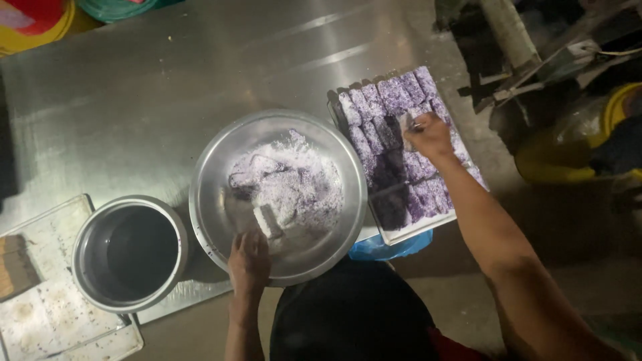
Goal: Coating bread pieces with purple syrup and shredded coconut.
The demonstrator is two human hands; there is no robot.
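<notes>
**Around the steel worktop**

A round metal pot with a dark inside stands at the left on flat, crumb-speckled baking trays. A crumpled blue plastic bag lies at the worktop edge. Red and yellow basins sit top left.

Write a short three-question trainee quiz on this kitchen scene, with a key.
1. True or false: the right hand is over the rectangular tray of purple coated pieces.
2. What does the left hand touch? A) the wide round metal bowl of white flakes B) the smaller empty round metal pot C) the blue plastic bag
3. Fill in: the pot stands to the ___ of the bowl in the picture.

Key: 1 true; 2 A; 3 left.
</notes>
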